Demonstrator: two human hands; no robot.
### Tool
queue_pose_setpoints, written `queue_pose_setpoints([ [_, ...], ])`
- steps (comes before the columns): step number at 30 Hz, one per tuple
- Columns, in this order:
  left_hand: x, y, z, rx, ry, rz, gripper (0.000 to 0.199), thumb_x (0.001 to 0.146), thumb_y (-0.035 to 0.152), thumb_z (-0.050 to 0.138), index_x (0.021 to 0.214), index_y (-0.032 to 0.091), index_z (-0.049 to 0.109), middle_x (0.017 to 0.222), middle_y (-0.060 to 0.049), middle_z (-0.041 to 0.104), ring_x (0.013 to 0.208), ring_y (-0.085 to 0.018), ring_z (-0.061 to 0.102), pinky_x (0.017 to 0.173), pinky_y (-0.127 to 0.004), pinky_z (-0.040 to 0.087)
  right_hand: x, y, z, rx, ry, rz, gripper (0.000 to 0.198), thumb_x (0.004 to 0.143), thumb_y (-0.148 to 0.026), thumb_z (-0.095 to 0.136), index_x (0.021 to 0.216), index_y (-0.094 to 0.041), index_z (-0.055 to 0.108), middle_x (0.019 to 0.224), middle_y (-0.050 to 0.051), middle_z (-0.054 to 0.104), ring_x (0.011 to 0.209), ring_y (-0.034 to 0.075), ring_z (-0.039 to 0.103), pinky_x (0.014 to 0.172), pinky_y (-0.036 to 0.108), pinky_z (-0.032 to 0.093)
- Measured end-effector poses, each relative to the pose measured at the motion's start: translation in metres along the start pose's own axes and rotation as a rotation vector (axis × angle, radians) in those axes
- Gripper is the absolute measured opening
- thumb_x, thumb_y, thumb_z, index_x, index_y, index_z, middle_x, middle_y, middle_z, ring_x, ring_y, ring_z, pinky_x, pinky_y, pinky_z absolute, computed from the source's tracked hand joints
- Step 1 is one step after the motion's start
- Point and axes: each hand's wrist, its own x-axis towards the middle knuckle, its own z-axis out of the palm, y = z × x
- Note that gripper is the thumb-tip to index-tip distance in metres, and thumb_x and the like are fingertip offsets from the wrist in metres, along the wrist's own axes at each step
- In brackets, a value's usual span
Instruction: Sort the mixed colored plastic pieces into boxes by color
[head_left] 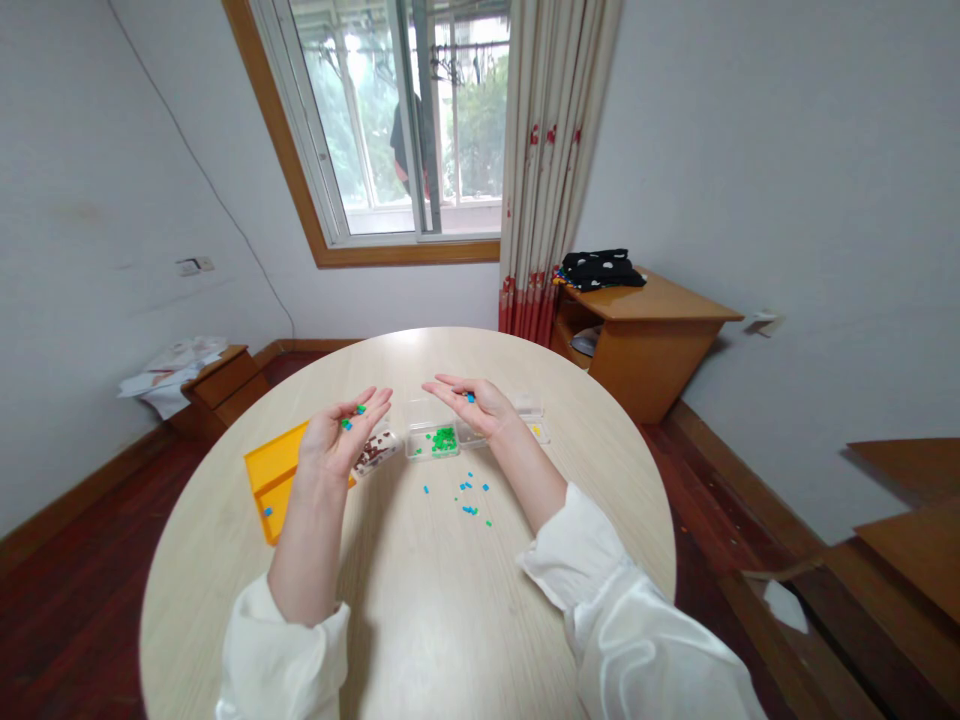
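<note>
My left hand (337, 432) is turned palm up, its fingers stretched out, holding several tiny green and blue bricks (346, 424) on the palm and fingers. My right hand (474, 402) is also palm up with straight fingers, and a blue brick (470, 397) lies on it. Both hands hover above the table, apart from each other. Between and below them stands a clear box of green pieces (444, 440). A clear box of brown pieces (375, 452) is beside my left hand. Loose blue pieces (466, 487) and a few green ones lie scattered on the tabletop.
A yellow tray (277, 455) with a blue piece in it lies partly behind my left forearm. Another clear box (541, 432) with yellow pieces is partly hidden by my right hand. The round table (442, 620) faces a window; a wooden cabinet (652, 350) stands right.
</note>
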Motion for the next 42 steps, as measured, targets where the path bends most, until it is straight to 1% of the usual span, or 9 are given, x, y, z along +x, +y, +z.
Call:
queue_pose_setpoints([
  [8, 0.005, -0.001, -0.003, -0.106, -0.078, 0.029, 0.059, 0.08, -0.006, 0.028, 0.138, 0.001, 0.03, 0.126, -0.026, 0.053, 0.114, -0.024, 0.055, 0.083, -0.028, 0.054, -0.003, 0.0, 0.0, 0.005, -0.045, 0.004, 0.052, 0.076, 0.007, 0.028, 0.127, 0.003, 0.039, 0.11, 0.02, 0.063, 0.102, 0.016, 0.064, 0.087, 0.023, 0.053],
  [15, 0.001, -0.002, 0.007, -0.226, 0.027, 0.119, 0.04, 0.088, -0.002, 0.031, 0.126, 0.003, 0.041, 0.082, -0.011, 0.068, 0.067, -0.012, 0.068, 0.066, -0.021, 0.059, 0.002, -0.004, -0.003, 0.074, -0.119, 0.02, 0.034, 0.09, -0.002, 0.028, 0.12, 0.001, 0.044, 0.086, 0.013, 0.069, 0.073, 0.01, 0.068, 0.066, 0.013, 0.056],
  [17, -0.001, -0.001, 0.009, -0.235, 0.061, 0.129, 0.03, 0.089, 0.001, 0.032, 0.116, 0.005, 0.047, 0.073, -0.006, 0.065, 0.057, -0.008, 0.065, 0.059, -0.015, 0.057, 0.001, -0.006, -0.003, 0.081, -0.126, 0.063, 0.028, 0.093, -0.007, 0.03, 0.113, -0.003, 0.048, 0.075, 0.008, 0.068, 0.056, 0.006, 0.064, 0.051, 0.008, 0.052],
  [20, -0.002, 0.001, 0.006, -0.246, 0.023, 0.079, 0.02, 0.093, 0.007, 0.032, 0.098, 0.008, 0.052, 0.059, 0.001, 0.057, 0.042, -0.001, 0.052, 0.043, -0.005, 0.047, -0.002, -0.009, -0.002, 0.069, -0.137, 0.115, 0.022, 0.096, -0.016, 0.033, 0.104, -0.008, 0.052, 0.054, -0.005, 0.055, 0.033, 0.001, 0.044, 0.03, 0.005, 0.033],
  [23, -0.001, 0.002, 0.001, -0.241, -0.101, 0.045, 0.021, 0.095, 0.015, 0.034, 0.086, 0.009, 0.052, 0.045, 0.009, 0.039, 0.03, 0.002, 0.032, 0.03, -0.004, 0.03, -0.003, -0.008, -0.003, 0.099, -0.169, 0.091, 0.02, 0.096, -0.018, 0.033, 0.099, -0.01, 0.052, 0.044, -0.012, 0.036, 0.027, 0.001, 0.028, 0.027, 0.008, 0.022],
  [26, 0.001, 0.002, -0.003, -0.214, -0.123, 0.082, 0.023, 0.095, 0.015, 0.033, 0.087, 0.009, 0.053, 0.045, 0.01, 0.03, 0.032, 0.001, 0.028, 0.029, -0.006, 0.025, -0.001, -0.008, -0.005, 0.166, -0.111, 0.07, 0.021, 0.095, -0.011, 0.029, 0.096, -0.01, 0.05, 0.045, -0.012, 0.033, 0.028, 0.001, 0.027, 0.029, 0.009, 0.024],
  [32, 0.002, 0.002, -0.003, -0.247, -0.036, 0.047, 0.029, 0.093, 0.008, 0.03, 0.118, 0.004, 0.044, 0.063, 0.004, 0.04, 0.045, -0.002, 0.04, 0.036, -0.008, 0.037, 0.0, -0.013, -0.009, 0.244, -0.042, 0.048, 0.025, 0.082, 0.003, 0.033, 0.093, -0.014, 0.048, 0.061, -0.005, 0.048, 0.037, 0.001, 0.037, 0.029, 0.006, 0.03],
  [37, 0.004, 0.002, -0.003, -0.237, -0.016, 0.051, 0.041, 0.088, -0.003, 0.027, 0.127, 0.003, 0.037, 0.073, -0.001, 0.047, 0.048, -0.002, 0.041, 0.037, -0.008, 0.04, -0.002, -0.016, -0.007, 0.173, -0.04, 0.003, 0.018, 0.084, -0.001, 0.036, 0.088, -0.015, 0.048, 0.065, -0.003, 0.054, 0.036, 0.0, 0.034, 0.026, 0.007, 0.027],
  [42, 0.002, 0.002, 0.0, -0.212, 0.004, 0.084, 0.034, 0.089, -0.002, 0.029, 0.118, 0.007, 0.046, 0.076, -0.005, 0.054, 0.052, -0.002, 0.05, 0.038, -0.006, 0.041, -0.004, -0.019, -0.006, 0.122, -0.008, -0.054, 0.018, 0.089, -0.011, 0.04, 0.079, -0.012, 0.054, 0.042, -0.011, 0.033, 0.03, 0.001, 0.021, 0.029, 0.01, 0.019],
])
